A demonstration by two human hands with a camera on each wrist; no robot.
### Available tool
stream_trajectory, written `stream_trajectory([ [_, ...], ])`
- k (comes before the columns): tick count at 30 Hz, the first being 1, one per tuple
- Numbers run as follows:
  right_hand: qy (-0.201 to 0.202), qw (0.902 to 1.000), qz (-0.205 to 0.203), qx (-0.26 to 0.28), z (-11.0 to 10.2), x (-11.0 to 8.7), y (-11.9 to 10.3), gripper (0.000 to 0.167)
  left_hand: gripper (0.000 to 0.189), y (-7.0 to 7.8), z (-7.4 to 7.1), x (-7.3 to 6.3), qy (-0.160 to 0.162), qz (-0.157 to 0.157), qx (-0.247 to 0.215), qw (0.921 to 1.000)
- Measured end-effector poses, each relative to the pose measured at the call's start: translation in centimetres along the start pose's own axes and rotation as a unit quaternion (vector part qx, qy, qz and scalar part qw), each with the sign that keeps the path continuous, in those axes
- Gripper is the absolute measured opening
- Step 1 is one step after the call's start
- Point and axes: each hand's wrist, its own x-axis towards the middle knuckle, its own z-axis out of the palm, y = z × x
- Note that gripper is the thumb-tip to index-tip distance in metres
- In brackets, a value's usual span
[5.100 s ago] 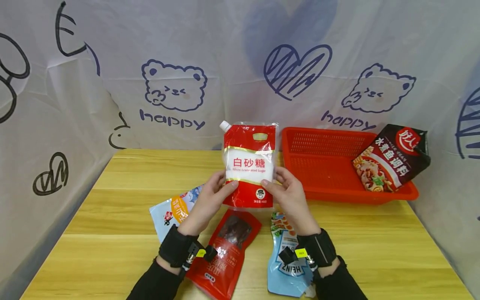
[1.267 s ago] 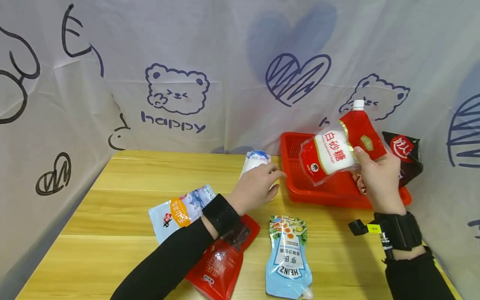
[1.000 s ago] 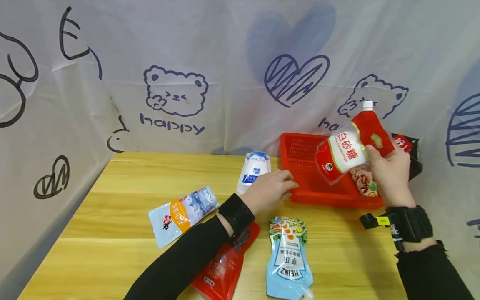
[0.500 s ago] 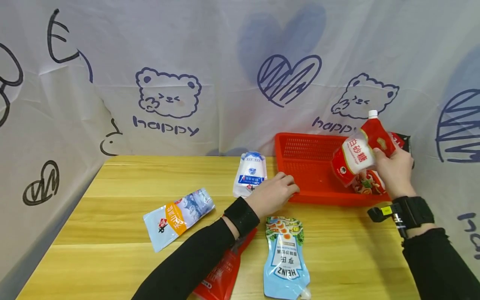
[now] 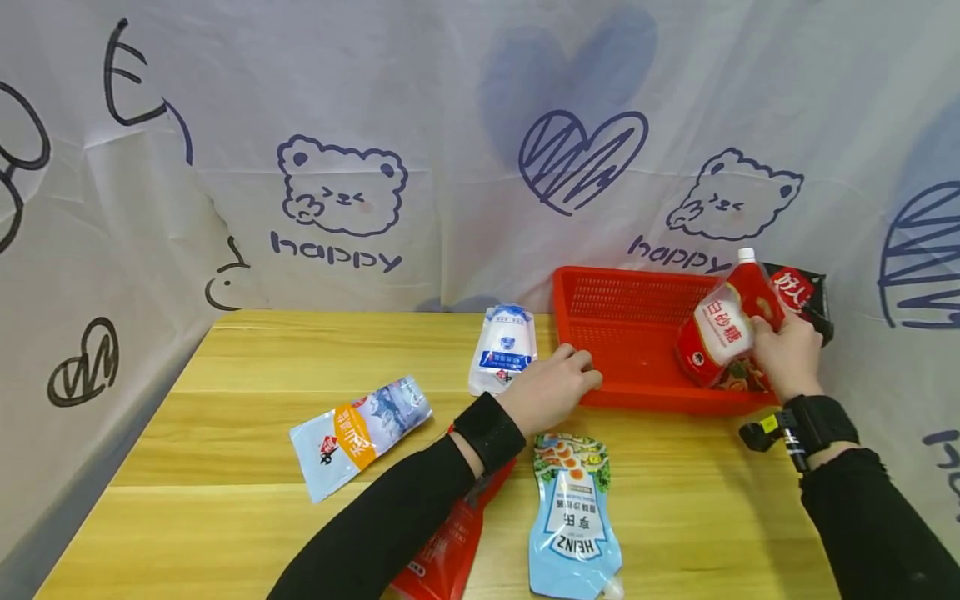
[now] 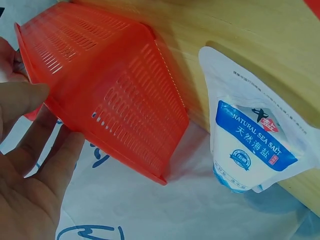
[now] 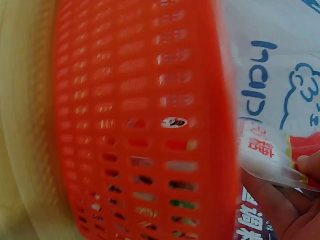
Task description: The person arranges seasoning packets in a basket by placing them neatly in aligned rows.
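Note:
My right hand [image 5: 791, 354] grips the upper part of a red and white pouch of white granulated sugar [image 5: 722, 327], tilted with its white cap up. The pouch's lower end is inside the red plastic basket [image 5: 652, 402], overlapping a black seasoning packet [image 5: 793, 287] at the basket's right end. My left hand [image 5: 551, 387] holds the basket's near left corner. In the left wrist view, its thumb [image 6: 22, 102] lies over the rim and its fingers are curled under it. The right wrist view shows the sugar pouch [image 7: 265, 155] beyond the basket wall.
A white sea salt pouch [image 5: 504, 346] lies left of the basket. Nearer, a light blue and orange pouch [image 5: 360, 437], a red packet [image 5: 450, 542] partly under the left sleeve, and a light blue Heinz pouch [image 5: 574, 517] lie on the wooden table. A drawn-on cloth hangs behind.
Both hands held the sugar pouch over the table at first. My right hand has carried it right and lowered it into the basket, while my left let go and took the basket's corner.

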Motion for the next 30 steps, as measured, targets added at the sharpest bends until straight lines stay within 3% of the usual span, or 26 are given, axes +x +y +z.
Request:
stream_trajectory([
  [5,-0.014,0.9996,-0.019,-0.014,0.5,-0.3,0.7,0.053,0.026,0.1,0.0,0.1,-0.007,-0.005,-0.01,0.9999],
  [16,-0.052,0.9985,0.011,-0.011,0.7,0.0,-0.7,0.056,0.026,0.1,-0.3,0.3,-0.01,-0.014,-0.03,0.9994],
  [25,-0.022,0.9992,0.02,0.028,0.6,-1.7,-1.3,0.066,0.028,0.0,-0.4,0.4,-0.023,-0.026,-0.039,0.9987],
  [30,0.041,0.9974,-0.011,0.059,0.0,-4.0,-3.3,0.067,0.028,0.0,-0.2,0.3,-0.025,-0.03,-0.042,0.9984],
])
